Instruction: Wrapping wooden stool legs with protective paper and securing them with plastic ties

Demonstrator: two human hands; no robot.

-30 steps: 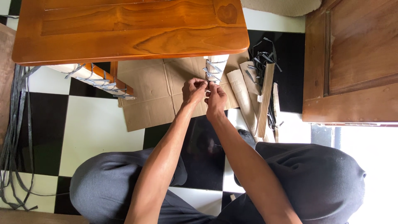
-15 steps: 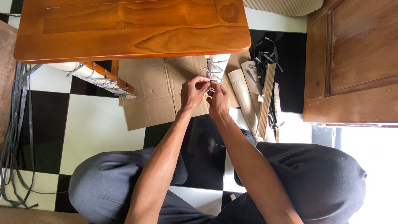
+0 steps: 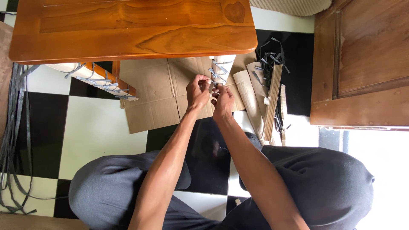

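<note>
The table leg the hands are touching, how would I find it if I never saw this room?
Find the shiny orange-brown wooden table at the top. Under its right end a leg pokes out, wrapped in pale paper and laced with grey strapping, above flat cardboard. Unlike the other wrapped leg further left, both hands pinch at it.

**Hidden and cut-off parts of the view**

The wooden bench is running past the top edge and is covering the upper end of the wrapped leg. The fingertips of the left hand and right hand are crowding together at the grey strap; what each grip is pinching is too small to tell. The strap bundle is passing off the left edge. The door is being cropped at the right.
</note>
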